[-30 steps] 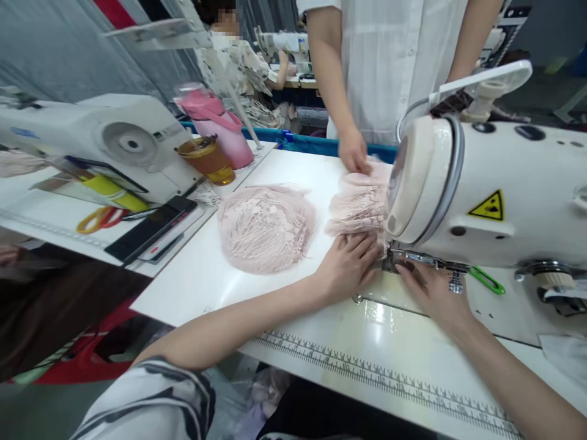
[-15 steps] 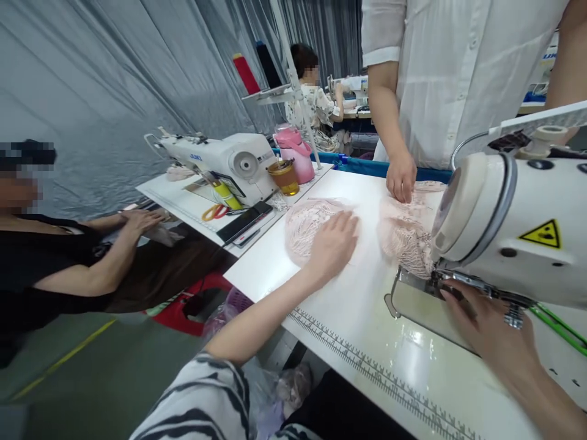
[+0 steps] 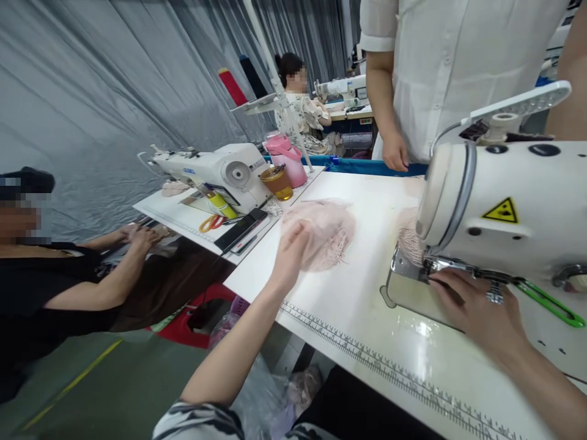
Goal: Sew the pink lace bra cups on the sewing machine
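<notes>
My left hand (image 3: 292, 252) is closed on the left edge of a pale pink lace piece (image 3: 332, 241), rounded and partly smooth, lying on the white table. At the sewing machine (image 3: 509, 201), my right hand (image 3: 479, 305) is bent beside the presser foot (image 3: 428, 266), thumb and fingers drawn together. Whatever those fingers grip is hidden under the machine head. A second pink lace piece (image 3: 409, 237) lies at the needle area, its far side behind the machine head. A ring shows on my right hand.
A co-worker's hand (image 3: 395, 151) hangs beyond the table's far edge. On the neighbouring table stand another sewing machine (image 3: 229, 171), a glass of tea (image 3: 277, 183), a pink jug (image 3: 287, 160), orange-handled scissors (image 3: 211, 223) and a phone (image 3: 241, 231). Green tweezers (image 3: 550, 302) lie at right. Another person sits left.
My left hand has moved left off the lace's top and closed on its edge, showing a smoother side. The co-worker's hand has drawn back from the other lace. My right hand stays by the presser foot.
</notes>
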Tool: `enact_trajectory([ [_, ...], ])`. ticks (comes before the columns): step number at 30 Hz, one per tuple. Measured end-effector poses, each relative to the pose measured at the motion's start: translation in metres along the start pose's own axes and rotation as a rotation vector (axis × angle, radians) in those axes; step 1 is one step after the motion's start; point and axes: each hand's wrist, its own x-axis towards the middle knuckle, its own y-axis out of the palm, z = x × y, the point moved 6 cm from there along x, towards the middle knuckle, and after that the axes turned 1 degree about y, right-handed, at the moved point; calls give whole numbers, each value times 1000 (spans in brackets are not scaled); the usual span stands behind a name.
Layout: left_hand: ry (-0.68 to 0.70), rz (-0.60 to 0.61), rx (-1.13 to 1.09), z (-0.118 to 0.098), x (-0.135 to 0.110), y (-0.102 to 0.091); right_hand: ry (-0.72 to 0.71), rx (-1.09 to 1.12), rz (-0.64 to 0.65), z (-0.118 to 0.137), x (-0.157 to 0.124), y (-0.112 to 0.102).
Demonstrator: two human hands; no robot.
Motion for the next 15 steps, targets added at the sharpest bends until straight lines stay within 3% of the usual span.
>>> enact_trajectory([
  [2,48,237,-93,-26,-14,27,-15,-97,44,8,6,-2],
  [4,191,679,-246,-60,-39,65,-28,-110,33,13,9,-6],
  [5,273,795,-253,-73,-50,78,-23,-120,45,15,11,-7],
  [6,355,831,-223,-84,-58,88,-29,-116,57,17,11,-8],
  [11,657,586,218,-98,-70,110,-86,-47,90,23,13,-12],
  [15,771,489,412,-97,-69,110,-172,21,82,26,15,-14],
])
